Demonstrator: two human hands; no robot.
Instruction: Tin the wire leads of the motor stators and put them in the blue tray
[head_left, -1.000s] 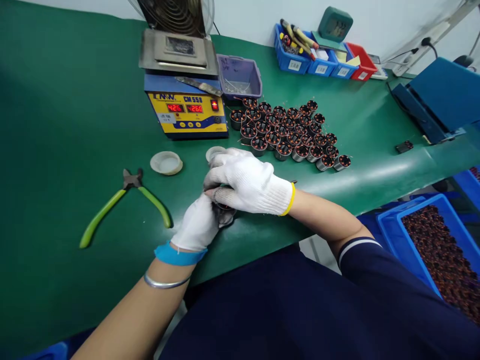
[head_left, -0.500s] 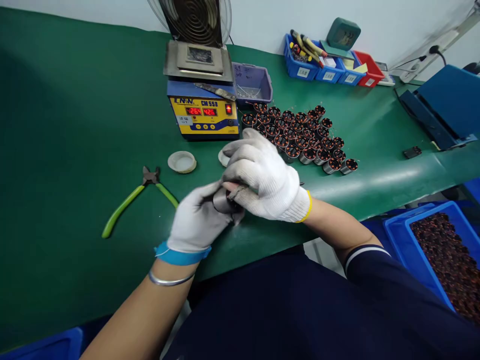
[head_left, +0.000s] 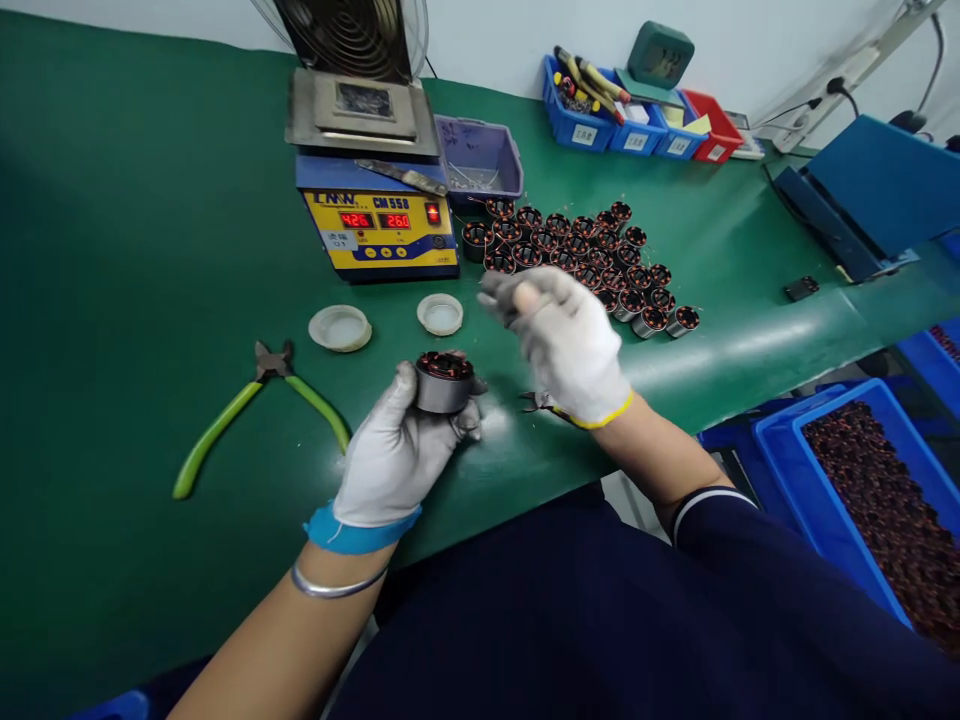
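My left hand [head_left: 394, 440], in a white glove with smudged fingertips, is closed around a motor stator [head_left: 442, 385]. The stator is a silver cylinder, its dark top with copper windings facing up. To the right of it, my right hand [head_left: 562, 335] is lifted above the bench, apart from the stator. Its glove leaves the thumb tip bare, and its fingers are blurred, so whether they hold anything is unclear. Beneath that wrist lies a small pair of cutters [head_left: 541, 402], partly hidden. Several more stators [head_left: 600, 258] stand in a cluster behind my right hand.
Green-handled pliers [head_left: 274, 365] lie open on the green bench [head_left: 112, 250]. Two shallow white dishes stand before the solder pot [head_left: 379, 225], beside a purple bin [head_left: 480, 150]. Blue and red bins [head_left: 585, 132] line the wall. A blue crate [head_left: 825, 480] of dark parts is at lower right.
My right hand has come away from the stator, moving right. The stator now sits upright and uncovered in my left hand. The right dish and small cutters have come into view.
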